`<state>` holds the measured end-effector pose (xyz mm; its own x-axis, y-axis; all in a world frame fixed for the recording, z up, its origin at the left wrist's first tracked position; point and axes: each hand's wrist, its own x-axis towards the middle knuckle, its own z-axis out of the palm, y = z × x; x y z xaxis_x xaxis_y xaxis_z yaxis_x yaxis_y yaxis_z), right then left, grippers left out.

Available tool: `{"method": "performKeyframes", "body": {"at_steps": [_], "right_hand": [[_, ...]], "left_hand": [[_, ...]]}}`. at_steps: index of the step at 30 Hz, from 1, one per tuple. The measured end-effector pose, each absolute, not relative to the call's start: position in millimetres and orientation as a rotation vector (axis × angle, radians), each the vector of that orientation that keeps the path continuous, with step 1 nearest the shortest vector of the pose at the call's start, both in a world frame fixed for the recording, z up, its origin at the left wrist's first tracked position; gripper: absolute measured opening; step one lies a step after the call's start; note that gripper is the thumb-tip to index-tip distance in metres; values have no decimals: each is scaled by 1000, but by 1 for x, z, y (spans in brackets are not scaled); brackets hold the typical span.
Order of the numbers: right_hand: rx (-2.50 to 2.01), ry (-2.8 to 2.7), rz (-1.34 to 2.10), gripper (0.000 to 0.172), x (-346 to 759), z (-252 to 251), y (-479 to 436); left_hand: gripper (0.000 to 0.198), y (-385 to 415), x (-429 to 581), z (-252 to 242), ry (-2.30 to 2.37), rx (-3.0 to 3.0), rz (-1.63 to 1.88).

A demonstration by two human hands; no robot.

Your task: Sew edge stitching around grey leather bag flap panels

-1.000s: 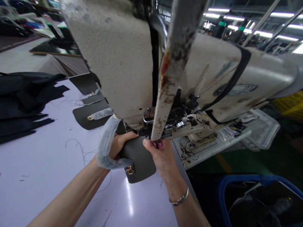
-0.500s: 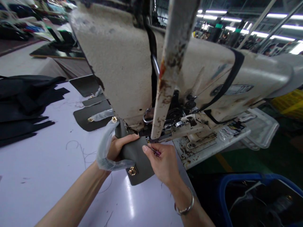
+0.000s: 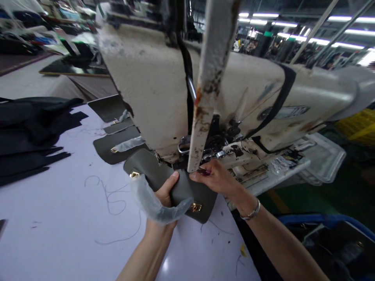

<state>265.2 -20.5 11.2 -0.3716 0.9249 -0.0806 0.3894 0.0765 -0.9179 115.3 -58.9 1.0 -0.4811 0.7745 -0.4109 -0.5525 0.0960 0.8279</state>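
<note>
1. Here's the grey leather flap (image 3: 152,168), sitting at six o'clock under the sewing machine head (image 3: 146,86), its edge tucked up by the needle area and its gold clasp (image 3: 196,207) showing.
2. The left grip (image 3: 165,201) wraps it from beneath, thumb on top, bracing it there through clear plastic film (image 3: 155,205), apparently guarding the leather.
3. The right grip (image 3: 218,175) is narrow, pinching a small dark item (image 3: 203,171) at the flap's edge.
4. More flaps (image 3: 115,142) lie on the white bench (image 3: 58,203) at nine o'clock, with black fabric pieces (image 3: 29,132) beyond them, and a blue bin (image 3: 328,220) sits at four.
</note>
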Motion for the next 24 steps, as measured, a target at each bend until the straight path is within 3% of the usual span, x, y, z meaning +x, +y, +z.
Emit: {"method": "performKeyframes", "body": {"at_steps": [12, 19, 24], "right_hand": [[-1297, -1899, 1130, 39, 267, 14, -12], [-1276, -1753, 1092, 26, 262, 12, -15], [-1285, -1804, 1067, 36, 261, 7, -17]], "left_hand": [[44, -56, 121, -3, 1322, 141, 1638], [35, -51, 115, 5, 1299, 225, 1603], [41, -54, 107, 4, 1275, 278, 1502]]}}
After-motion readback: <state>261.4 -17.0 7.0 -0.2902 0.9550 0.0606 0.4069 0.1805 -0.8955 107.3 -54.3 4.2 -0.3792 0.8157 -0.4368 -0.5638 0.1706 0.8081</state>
